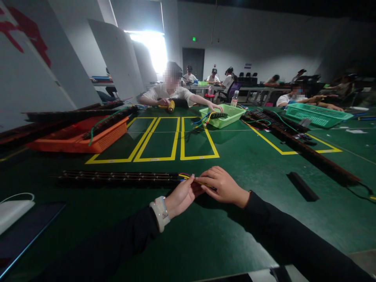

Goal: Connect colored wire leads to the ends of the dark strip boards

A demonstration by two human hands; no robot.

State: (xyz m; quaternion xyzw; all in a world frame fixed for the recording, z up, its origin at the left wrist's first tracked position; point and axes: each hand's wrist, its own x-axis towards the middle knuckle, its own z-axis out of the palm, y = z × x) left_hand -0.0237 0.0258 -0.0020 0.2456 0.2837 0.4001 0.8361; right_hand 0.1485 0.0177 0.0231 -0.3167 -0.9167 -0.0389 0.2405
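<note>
A long dark strip (117, 177) with rows of small shiny points lies across the green table. From its right end comes a bundle of coloured wires (184, 176), yellow, blue and red. My left hand (183, 194), with a pale watch at the wrist, is closed on these wires, thumb on top. Beside it my right hand (225, 184) is closed over the yellow wires further along, its fingers near my left fingertips. The wire ends are mostly hidden by both hands.
An orange basket (102, 143) with dark strips stands at left. Across the table, a person (167, 92) reaches to a light green basket (225, 123). A teal basket (319, 114), long strips and a short black bar (302, 186) lie right. A dark tablet (32, 231) sits near left.
</note>
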